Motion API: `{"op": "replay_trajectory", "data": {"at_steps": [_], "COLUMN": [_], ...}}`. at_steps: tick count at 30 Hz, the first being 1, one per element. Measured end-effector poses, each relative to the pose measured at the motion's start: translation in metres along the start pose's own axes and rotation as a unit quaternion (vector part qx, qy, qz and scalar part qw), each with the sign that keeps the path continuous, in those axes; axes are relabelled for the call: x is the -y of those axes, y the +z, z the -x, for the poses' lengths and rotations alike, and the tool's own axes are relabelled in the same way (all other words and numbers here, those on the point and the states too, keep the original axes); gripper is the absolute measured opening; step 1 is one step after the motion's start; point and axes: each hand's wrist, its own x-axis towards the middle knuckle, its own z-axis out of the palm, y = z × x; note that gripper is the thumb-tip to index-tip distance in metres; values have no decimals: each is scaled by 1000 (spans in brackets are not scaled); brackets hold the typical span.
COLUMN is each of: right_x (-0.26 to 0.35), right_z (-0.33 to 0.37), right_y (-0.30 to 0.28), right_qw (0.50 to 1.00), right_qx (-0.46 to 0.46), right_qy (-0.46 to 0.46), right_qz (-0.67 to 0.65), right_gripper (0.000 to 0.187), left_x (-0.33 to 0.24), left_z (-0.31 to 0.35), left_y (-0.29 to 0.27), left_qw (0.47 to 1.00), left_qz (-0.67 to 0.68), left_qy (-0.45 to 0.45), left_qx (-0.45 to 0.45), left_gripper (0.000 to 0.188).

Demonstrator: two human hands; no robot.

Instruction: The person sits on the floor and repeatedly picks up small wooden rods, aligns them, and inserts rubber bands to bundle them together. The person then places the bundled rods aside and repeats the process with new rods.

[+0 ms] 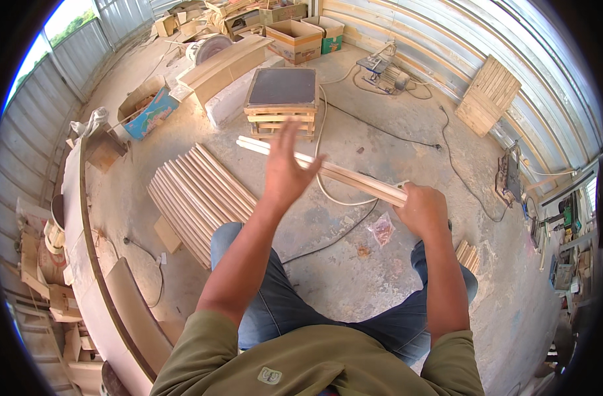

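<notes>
Across both knees, right hand (pixel 424 210) clasps pale, slender wooden slats (pixel 328 170)

Pale wooden strips (pixel 328 170), long and thin, bundled, held nearly level, running diagonally across the frame's centre.

Take the square dark-topped wooden stool (pixel 282 92) as your landmark. Beyond it, toward the far wall, you have an open brown cardboard box (pixel 295 39) with printed sides. Just right of that box sits a smaller green-and-white carton (pixel 330 36). Well to the stool's left, an open cardboard box with a blue printed side (pixel 146 109) lies on the floor.
</notes>
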Motion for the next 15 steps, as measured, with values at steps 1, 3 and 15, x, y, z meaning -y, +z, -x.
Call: {"op": "replay_trajectory", "data": {"at_steps": [1, 3, 15], "right_x": [11, 35, 117], "right_z": [-3, -9, -21], "right_y": [-15, -38, -27], "right_qw": [999, 996, 741], "right_qx": [6, 8, -169], "right_qy": [-5, -64, -145], "right_qz": [36, 67, -633], "right_gripper": [24, 26, 72], "left_x": [-23, -58, -70], "left_z": [10, 27, 40], "left_y": [13, 36, 30], "left_qw": [990, 975, 956], "left_qz": [40, 3, 223], "left_qy": [90, 170, -104], "left_qx": [105, 140, 158], "left_gripper": [96, 74, 26]}}
